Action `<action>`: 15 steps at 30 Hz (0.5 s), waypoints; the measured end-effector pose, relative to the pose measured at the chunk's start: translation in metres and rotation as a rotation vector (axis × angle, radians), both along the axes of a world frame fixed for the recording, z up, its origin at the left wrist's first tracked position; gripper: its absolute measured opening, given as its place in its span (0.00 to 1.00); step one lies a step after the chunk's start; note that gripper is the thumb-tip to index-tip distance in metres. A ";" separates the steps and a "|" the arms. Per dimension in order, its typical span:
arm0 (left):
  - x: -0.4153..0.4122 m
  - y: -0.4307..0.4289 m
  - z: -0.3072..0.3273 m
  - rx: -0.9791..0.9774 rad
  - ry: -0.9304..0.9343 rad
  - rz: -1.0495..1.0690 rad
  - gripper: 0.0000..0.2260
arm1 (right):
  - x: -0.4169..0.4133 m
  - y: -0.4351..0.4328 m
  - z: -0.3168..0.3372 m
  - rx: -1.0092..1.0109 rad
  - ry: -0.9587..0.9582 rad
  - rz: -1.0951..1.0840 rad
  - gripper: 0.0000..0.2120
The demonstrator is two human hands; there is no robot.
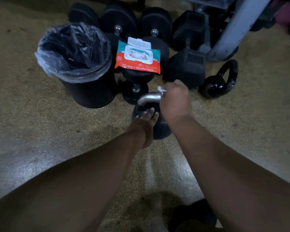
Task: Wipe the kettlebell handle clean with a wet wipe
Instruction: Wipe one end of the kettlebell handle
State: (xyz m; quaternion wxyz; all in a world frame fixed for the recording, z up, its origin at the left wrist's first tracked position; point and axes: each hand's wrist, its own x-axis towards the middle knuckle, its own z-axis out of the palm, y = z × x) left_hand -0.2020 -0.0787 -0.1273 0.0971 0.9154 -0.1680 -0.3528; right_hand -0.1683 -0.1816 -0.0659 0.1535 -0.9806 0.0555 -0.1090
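A black kettlebell (161,129) with a bare steel handle (148,97) stands on the speckled floor in the middle of the head view. My right hand (175,99) is closed around the right end of the handle with a white wet wipe (161,89) bunched in it; a corner of the wipe sticks out above my fingers. My left hand (145,126) rests on the bell's body below the handle, fingers spread flat against it. The handle's right side is hidden under my right hand.
A black bin (84,91) lined with clear plastic stands to the left. An open red and teal wipes pack (138,58) lies on a dumbbell (135,91) behind the kettlebell. Several black dumbbells, a second kettlebell (219,82) and a grey rack leg (233,29) crowd the back.
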 end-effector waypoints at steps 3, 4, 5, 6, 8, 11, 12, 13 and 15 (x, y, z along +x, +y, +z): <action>-0.003 0.001 0.003 -0.025 -0.003 0.040 0.44 | -0.012 -0.008 -0.001 -0.001 -0.050 -0.033 0.09; -0.004 0.001 0.005 -0.028 -0.010 0.045 0.43 | -0.020 -0.007 -0.001 0.007 -0.055 -0.019 0.11; -0.004 0.001 0.005 -0.028 -0.018 0.039 0.43 | -0.025 -0.004 -0.002 0.016 -0.056 -0.007 0.13; -0.004 0.000 0.004 -0.021 -0.023 0.021 0.43 | -0.027 -0.001 -0.003 0.021 -0.054 0.001 0.14; -0.001 0.000 0.001 0.000 -0.017 -0.015 0.44 | -0.016 0.003 -0.002 0.023 -0.030 0.026 0.13; 0.002 0.002 -0.004 -0.009 -0.020 -0.029 0.45 | 0.004 0.001 0.003 -0.005 0.072 0.028 0.11; 0.002 0.002 -0.004 -0.010 -0.017 -0.025 0.45 | 0.006 -0.003 0.006 -0.002 0.104 -0.002 0.11; 0.002 0.001 -0.004 -0.006 -0.010 -0.023 0.45 | 0.004 -0.007 0.008 -0.001 0.110 -0.024 0.11; 0.002 0.000 -0.003 0.008 0.006 -0.019 0.46 | -0.007 -0.009 0.010 -0.015 0.067 -0.015 0.10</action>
